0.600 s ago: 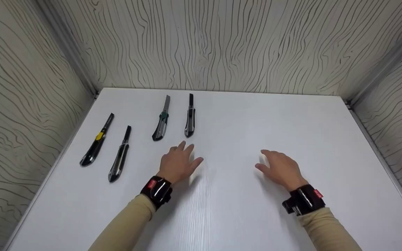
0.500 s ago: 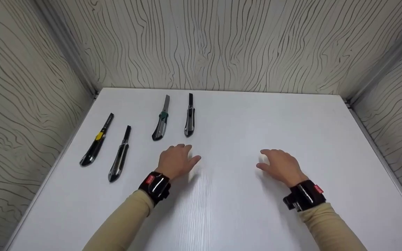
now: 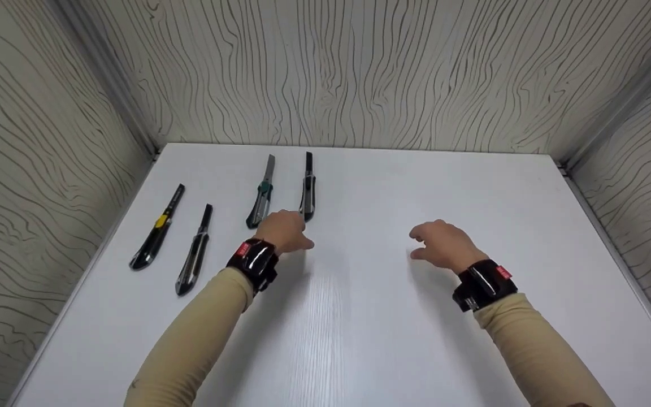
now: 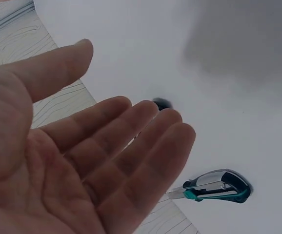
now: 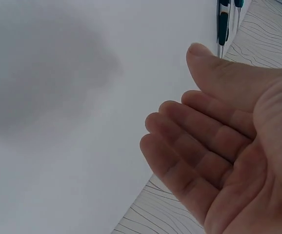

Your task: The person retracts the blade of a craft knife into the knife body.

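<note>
My left hand [image 3: 282,232] hovers over the table just in front of two utility knives, holding nothing. In the left wrist view its fingers are extended and slightly bent, thumb apart. The right-hand utility knife [image 3: 308,189], black and grey, lies beyond the fingertips, its lower end close to the hand. Left of it is a utility knife with a green slider [image 3: 264,195], which also shows in the left wrist view. My right hand [image 3: 444,244], fingers loosely bent and thumb apart, is above the right half of the table and holds nothing.
Farther left on the white table [image 3: 370,316] lie a black utility knife with a yellow slider [image 3: 159,226] and a black and silver utility knife [image 3: 194,251]. Wood-grain panels [image 3: 325,68] enclose the table at the back and both sides.
Both hands have moved forward, away from the person. The left hand has come up to the lower ends of the two back knives. No knife has moved.
</note>
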The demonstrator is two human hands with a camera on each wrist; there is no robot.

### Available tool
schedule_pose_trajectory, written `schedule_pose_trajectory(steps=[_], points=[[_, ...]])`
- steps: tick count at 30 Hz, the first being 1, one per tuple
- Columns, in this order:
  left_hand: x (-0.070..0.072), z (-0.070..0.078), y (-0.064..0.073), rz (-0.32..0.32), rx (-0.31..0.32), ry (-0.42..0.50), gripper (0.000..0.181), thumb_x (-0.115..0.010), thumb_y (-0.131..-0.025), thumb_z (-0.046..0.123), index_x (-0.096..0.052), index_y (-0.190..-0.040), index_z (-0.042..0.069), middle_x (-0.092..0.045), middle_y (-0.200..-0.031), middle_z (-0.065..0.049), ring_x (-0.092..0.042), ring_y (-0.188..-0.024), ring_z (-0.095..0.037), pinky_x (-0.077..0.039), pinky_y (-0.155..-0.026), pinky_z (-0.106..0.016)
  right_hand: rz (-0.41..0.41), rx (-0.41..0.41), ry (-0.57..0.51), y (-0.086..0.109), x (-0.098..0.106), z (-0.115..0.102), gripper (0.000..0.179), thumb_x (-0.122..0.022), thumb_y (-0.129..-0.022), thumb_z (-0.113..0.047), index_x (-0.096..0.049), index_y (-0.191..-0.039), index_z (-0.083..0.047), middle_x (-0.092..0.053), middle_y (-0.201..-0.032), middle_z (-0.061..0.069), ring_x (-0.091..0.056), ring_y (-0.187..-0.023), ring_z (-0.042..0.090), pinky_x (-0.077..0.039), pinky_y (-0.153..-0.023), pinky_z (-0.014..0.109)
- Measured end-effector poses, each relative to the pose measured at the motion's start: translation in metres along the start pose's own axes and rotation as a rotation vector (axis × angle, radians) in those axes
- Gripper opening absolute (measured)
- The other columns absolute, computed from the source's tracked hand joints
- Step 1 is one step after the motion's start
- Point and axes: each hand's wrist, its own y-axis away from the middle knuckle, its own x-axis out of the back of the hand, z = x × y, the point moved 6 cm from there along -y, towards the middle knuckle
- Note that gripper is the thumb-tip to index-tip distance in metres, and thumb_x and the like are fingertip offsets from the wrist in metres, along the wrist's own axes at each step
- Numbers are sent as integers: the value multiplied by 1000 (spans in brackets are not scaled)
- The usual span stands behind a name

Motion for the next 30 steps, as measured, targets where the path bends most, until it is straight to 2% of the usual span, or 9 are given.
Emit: schedule_pose_trajectory(steps=[6, 13, 18, 22, 27, 30], points=[[10, -5, -17, -10, 40, 47, 29, -77, -81, 32, -72, -86, 4, -73, -87, -8, -66, -79, -24, -54, -73, -38, -23, 20, 6, -13, 2, -11, 39, -72, -86, -19, -65, -121, -1, -69, -114, 17, -62, -107, 35, -51, -89, 51], [11, -19, -32, -9, 104, 114, 29, -77, -82, 27, -74, -96, 2, -74, -97, -11, -66, -86, -25, -55, -79, -39, -43, 40, -2, -31, -1, -29, 40, -73, -85, -18, -65, -122, -4, -70, -115, 14, -62, -110, 33, -50, -93, 50], [9, -26, -47, 35, 134, 139, 33, -78, -81, 27, -73, -98, 0, -73, -96, -13, -64, -82, -24, -55, -77, -39, -51, 48, -8, -44, -7, -42, 41, -74, -85, -19, -65, -122, -4, -70, -115, 13, -62, -110, 33, -50, -93, 50], [1, -30, -63, 53, 158, 146, 37, -78, -80, 31, -72, -102, 2, -73, -95, -11, -62, -79, -22, -53, -73, -37, -54, 60, 7, -53, -14, -51, 41, -74, -85, -20, -65, -122, -4, -70, -113, 12, -62, -109, 31, -51, -91, 49], [-8, -32, -81, 68, 187, 129, 32, -77, -80, 35, -74, -93, 5, -72, -83, -7, -61, -70, -20, -49, -61, -32, -59, 76, 15, -62, -19, -64, 42, -74, -85, -20, -65, -123, -5, -71, -112, 12, -62, -108, 31, -51, -90, 48], [-10, -32, -88, 87, 209, 106, 30, -76, -80, 36, -73, -87, 6, -71, -80, -6, -60, -68, -20, -47, -58, -32, -59, 83, 9, -66, -20, -71, 41, -74, -85, -20, -65, -123, -5, -71, -111, 12, -62, -108, 30, -51, -91, 48]])
